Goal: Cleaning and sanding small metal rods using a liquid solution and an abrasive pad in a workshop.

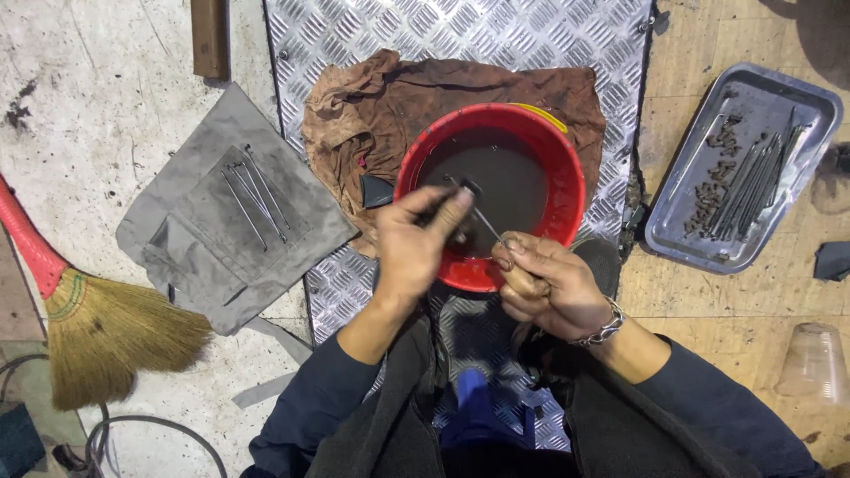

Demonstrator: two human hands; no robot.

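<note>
A red bowl [567, 168] of dark liquid sits on a brown rag [354, 115] over a diamond-plate sheet [460, 35]. My left hand [412, 252] pinches the upper end of a thin metal rod [485, 223] over the bowl's near rim. My right hand [551, 288] grips a wooden-handled tool [524, 283] whose end meets the rod's lower part. A metal bracelet [602, 329] circles my right wrist. Both hands hover above the bowl's front edge.
A grey cloth [204, 230] holding several thin rods [252, 195] lies to the left. A metal tray [797, 97] with rods and small parts sits at right. A straw broom [106, 332], a clear plastic cup [813, 363] and cables [133, 425] lie nearby.
</note>
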